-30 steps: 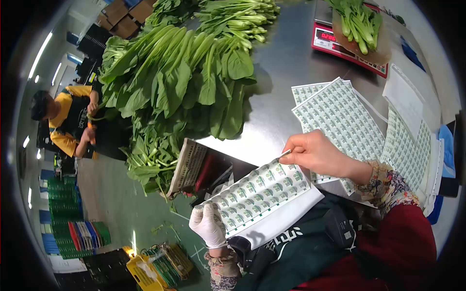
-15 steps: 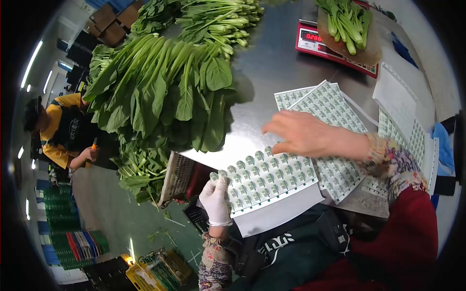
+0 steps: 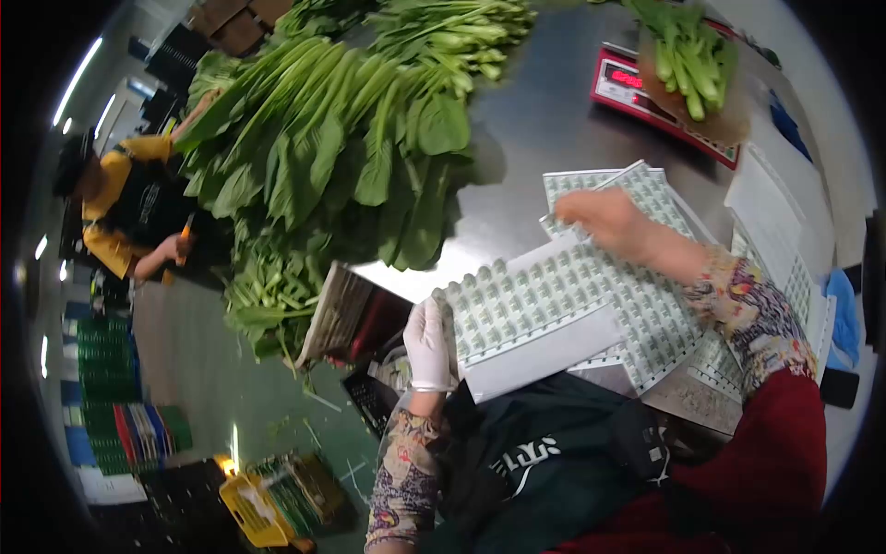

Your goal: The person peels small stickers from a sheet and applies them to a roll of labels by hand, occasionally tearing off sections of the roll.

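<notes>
A sheet of small green-and-white stickers (image 3: 526, 300) is tilted in front of me, its white backing bent along the lower edge. My left hand (image 3: 427, 343), in a white glove, pinches its left end. At the sheet's upper right corner is my bare right hand (image 3: 609, 222), fingers curled together; whatever lies between them is hidden. More sticker sheets (image 3: 657, 337) lie overlapping on the metal table beneath that hand. Left of the sheets, leafy greens (image 3: 314, 157) are heaped at the table's edge.
A red digital scale (image 3: 613, 85) carries a bunch of greens (image 3: 692, 69) on brown paper. A crate (image 3: 334, 309) stands below the heap. Across the heap, a person (image 3: 138, 203) in a yellow shirt holds an orange-handled tool. A yellow crate (image 3: 254, 512) sits on the floor.
My right hand has moved right and up from above the sheet's top edge, and its fingers have closed. The held sheet sits slightly higher, and the camera view has shifted.
</notes>
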A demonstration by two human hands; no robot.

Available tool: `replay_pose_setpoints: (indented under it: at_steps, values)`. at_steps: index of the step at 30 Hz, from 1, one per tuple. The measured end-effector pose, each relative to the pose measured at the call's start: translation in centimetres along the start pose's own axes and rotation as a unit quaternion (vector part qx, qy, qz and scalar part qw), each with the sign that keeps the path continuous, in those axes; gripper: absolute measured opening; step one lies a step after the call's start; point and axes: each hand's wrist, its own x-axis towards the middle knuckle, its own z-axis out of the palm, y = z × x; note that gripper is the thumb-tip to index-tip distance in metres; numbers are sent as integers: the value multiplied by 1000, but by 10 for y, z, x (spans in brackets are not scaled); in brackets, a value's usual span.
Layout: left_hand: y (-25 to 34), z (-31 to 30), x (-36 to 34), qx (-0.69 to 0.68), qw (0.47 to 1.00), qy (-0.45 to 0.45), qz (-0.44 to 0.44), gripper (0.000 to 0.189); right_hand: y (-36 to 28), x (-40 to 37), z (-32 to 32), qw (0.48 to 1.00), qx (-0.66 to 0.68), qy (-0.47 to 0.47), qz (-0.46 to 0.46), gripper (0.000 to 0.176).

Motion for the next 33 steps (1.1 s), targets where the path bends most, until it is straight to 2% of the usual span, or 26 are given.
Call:
replay_pose_setpoints:
  at_steps: [1, 2, 4, 5, 7, 8, 9, 11, 13, 14, 15, 16, 19, 20, 21, 23, 25, 27, 29, 30, 31, 33]
  values:
    - [5, -9, -1, -27, 999, -2, -16, 35, -9, 3, -4, 994, 16, 21, 101, 18]
    - [14, -16, -5, -11, 999, 38, -11, 39, -24, 11, -10, 978, 33, 39, 201, 19]
    - [27, -36, -15, 14, 995, 101, 10, 47, -56, 20, -2, 953, 107, 10, 285, 23]
    - [34, -45, -21, -40, 991, 124, 4, 48, -73, 21, 5, 936, 138, -5, 325, 25]
    - [50, -58, -36, -42, 988, 146, 21, 49, -105, 25, 29, 930, 194, -126, 286, 43]
    - [61, -53, -44, -49, 979, 195, 31, 49, -121, 28, 46, 948, 203, -141, 202, 50]
    - [68, -53, -52, -75, 977, 198, 38, 49, -137, 29, 67, 959, 209, -154, 117, 57]
    - [77, -59, -65, -130, 970, 200, 53, 50, -164, 26, 110, 986, 104, -132, 3, 67]
    - [75, -73, -77, -140, 973, 160, 92, 49, -177, 29, 148, 991, -25, -106, -74, 67]
    - [73, -74, -79, -159, 962, 191, 108, 48, -182, 30, 167, 985, -124, -67, -102, 60]
    - [72, -76, -81, -178, 950, 223, 123, 48, -189, 35, 174, 983, -133, -60, -109, 57]
    - [71, -85, -90, -131, 963, 189, 142, 50, -195, 40, 181, 982, -142, -53, -115, 54]
    - [58, -114, -104, -66, 969, 172, 163, 51, -205, 57, 187, 980, -154, -32, -119, 46]
    - [56, -137, -114, 60, 983, 92, 145, 42, -206, 61, 189, 981, -148, -29, -124, 46]
    - [52, -156, -128, 100, 993, 66, 19, 27, -205, 65, 191, 981, -143, -25, -127, 45]
    - [58, -163, -145, 58, 992, 84, -79, 18, -200, 71, 196, 971, -176, -37, -159, 46]
    - [70, -159, -152, 22, 986, 119, -112, 19, -178, 70, 212, 964, -205, -86, -145, 46]
    - [70, -160, -153, -11, 980, 157, -123, 21, -163, 66, 223, 980, -137, -139, -26, 45]
    - [61, -161, -149, -38, 976, 190, -98, 22, -160, 65, 221, 979, 66, -179, 74, 47]
    - [55, -163, -148, -55, 977, 185, -88, 24, -173, 71, 213, 945, 202, -232, 115, 49]
    - [49, -166, -146, -56, 978, 181, -82, 24, -186, 77, 208, 889, 330, -276, 155, 51]
    - [54, -159, -143, -101, 972, 187, -99, 23, -202, 70, 218, 825, 445, -315, 145, 56]
